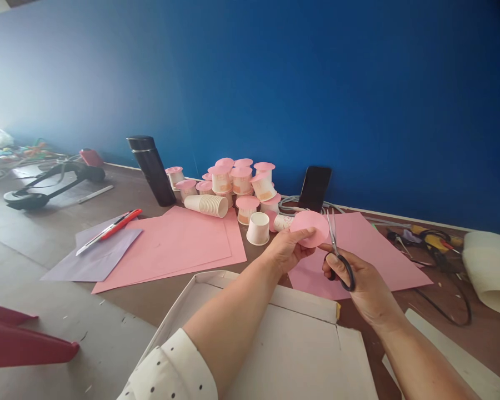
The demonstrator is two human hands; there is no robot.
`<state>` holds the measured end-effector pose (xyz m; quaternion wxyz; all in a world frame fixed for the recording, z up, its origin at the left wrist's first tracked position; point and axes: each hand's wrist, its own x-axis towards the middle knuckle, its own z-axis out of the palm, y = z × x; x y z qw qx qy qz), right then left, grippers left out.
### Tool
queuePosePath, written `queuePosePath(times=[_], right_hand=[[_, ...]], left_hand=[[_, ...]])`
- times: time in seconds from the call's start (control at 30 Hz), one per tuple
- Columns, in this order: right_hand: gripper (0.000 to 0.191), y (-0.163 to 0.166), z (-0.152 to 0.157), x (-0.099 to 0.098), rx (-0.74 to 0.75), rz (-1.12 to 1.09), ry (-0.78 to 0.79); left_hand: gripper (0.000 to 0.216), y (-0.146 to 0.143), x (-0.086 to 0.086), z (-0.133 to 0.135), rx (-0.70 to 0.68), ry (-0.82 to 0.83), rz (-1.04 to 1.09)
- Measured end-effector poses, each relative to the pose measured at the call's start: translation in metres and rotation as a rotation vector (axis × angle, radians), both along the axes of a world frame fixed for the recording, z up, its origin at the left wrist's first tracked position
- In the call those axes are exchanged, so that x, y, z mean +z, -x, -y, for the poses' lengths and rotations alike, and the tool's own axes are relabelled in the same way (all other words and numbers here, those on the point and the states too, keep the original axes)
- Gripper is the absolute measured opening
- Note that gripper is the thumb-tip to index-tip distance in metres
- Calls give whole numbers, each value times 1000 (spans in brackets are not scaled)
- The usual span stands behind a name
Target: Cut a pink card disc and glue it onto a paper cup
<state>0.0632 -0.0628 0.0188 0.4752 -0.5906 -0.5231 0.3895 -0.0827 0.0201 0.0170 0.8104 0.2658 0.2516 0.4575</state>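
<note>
My left hand (289,250) pinches a round pink paper disc (310,225), thumb on top. Black-handled scissors (337,255) are in my right hand (360,280), fingers through the loops; the slightly parted blades point up at the disc's right edge. Pink paper sheets (366,250) lie beneath and to the right of my hands. Just left of the disc, a white paper cup (258,229) stands upside down or upright, I cannot tell which. Behind it, several cups topped with pink discs (241,173) are piled against the wall.
A stack of nested paper cups (206,205) lies sideways. A black bottle (151,169), a leaning phone (315,188) and a red utility knife (110,230) on purple paper (108,261) are around. An open white cardboard box (304,339) sits in front; cables (462,311) lie right.
</note>
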Motion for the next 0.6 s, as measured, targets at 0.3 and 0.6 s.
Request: queuePosePath(times=[0.3,0.6], right_hand=[[65,0,-2,1,-30,48,32],[71,-4,-4,-7,8,55,118]], left_hand=[[24,0,0,-1,24,35,20],[19,-2,-2,-7,155,104,47]])
